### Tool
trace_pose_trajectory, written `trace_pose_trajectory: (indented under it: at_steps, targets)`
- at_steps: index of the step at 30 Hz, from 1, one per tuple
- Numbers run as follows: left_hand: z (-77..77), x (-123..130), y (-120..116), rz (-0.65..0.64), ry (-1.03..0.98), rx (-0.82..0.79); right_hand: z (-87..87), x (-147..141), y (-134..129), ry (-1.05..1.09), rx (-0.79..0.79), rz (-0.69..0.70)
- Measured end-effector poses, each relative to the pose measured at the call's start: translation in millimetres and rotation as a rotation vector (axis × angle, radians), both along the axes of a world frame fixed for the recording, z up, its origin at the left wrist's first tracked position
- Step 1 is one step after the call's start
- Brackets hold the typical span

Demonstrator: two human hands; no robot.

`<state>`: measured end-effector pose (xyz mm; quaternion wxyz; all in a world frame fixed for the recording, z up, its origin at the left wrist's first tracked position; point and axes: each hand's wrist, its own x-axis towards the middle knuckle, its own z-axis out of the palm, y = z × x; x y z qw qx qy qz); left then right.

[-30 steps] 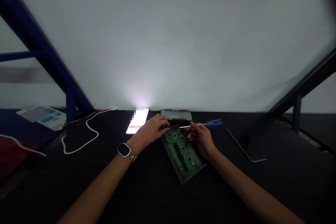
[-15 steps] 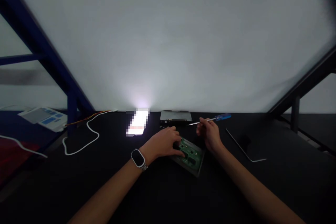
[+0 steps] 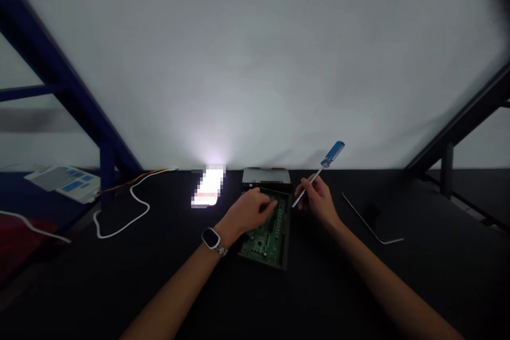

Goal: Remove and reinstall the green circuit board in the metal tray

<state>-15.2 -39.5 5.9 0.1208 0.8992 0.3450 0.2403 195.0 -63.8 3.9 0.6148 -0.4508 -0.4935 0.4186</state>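
A green circuit board (image 3: 264, 237) sits in a grey metal case, lying on the black tabletop (image 3: 350, 281) in front of me. My left hand (image 3: 249, 210) grips the board's far part, its fingers across the components. A smartwatch (image 3: 210, 238) is on that wrist. My right hand (image 3: 317, 200) is just right of the case, not touching it, and shut on a blue-handled screwdriver (image 3: 332, 154). The handle points up and away, and the steel shaft's tip is close to the board's right edge. A flat metal cover (image 3: 266, 176) lies beyond the board.
A bright phone (image 3: 207, 186) lies left of the cover, its screen blurred out. A white cable (image 3: 131, 211) curls further left. A long bent hex key (image 3: 370, 223) lies to the right. Printed papers (image 3: 61, 184) and a dark blue frame post (image 3: 107, 175) stand at the far left.
My left hand has turned the board and case, now lying lengthwise and further left. The screwdriver has swung from nearly level to pointing steeply up.
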Motion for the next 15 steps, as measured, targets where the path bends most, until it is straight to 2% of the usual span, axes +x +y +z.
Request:
trace_pose_trajectory:
  at_steps: [3,7,11,15]
  targets:
    - [2.3,-8,16,0.037,-0.144,0.050,1.9,2,0,-0.037,0.005,0.015]
    - [-3.6,-7,35,-0.059,-0.125,0.038,-0.4,-2,-3,-0.129,0.012,0.042]
    - [-16.6,-5,40,-0.063,-0.139,0.002,1.8,-9,-2,-0.219,0.017,0.037]
    - [-22.3,-10,38,-0.046,-0.193,0.000,15.4,-19,6,-0.285,0.055,0.026]
